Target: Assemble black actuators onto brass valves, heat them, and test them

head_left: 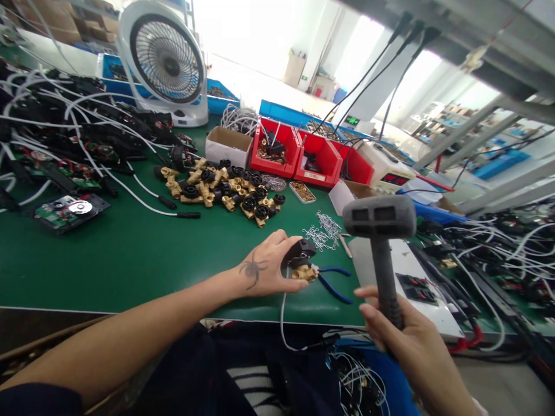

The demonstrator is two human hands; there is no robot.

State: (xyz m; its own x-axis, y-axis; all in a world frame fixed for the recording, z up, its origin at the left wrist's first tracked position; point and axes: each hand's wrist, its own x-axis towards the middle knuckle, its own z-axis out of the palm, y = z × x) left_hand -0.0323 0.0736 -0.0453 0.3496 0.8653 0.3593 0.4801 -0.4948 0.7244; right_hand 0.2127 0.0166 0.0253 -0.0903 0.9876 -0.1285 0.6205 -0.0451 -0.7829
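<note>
At the front edge of the table (130,260), L hand (266,267) has fingers curled tight round a brass fitting w/ black cap (302,261), holding it on the green top, w/ blue-handled pliers (335,284) touching it on the right & a white cable (282,315) dropping over the edge below. R hand (407,341) is off the front edge, fingers wrapped round the handle of a grey mallet (380,222), its head up in the air over a white plate (414,268) near the right edge. Mid-table behind sits a pile of brass fittings (225,193), wire clips (324,231) just back of the pliers, red bins (303,156) & a fan (167,60) toward the back edge.
</note>
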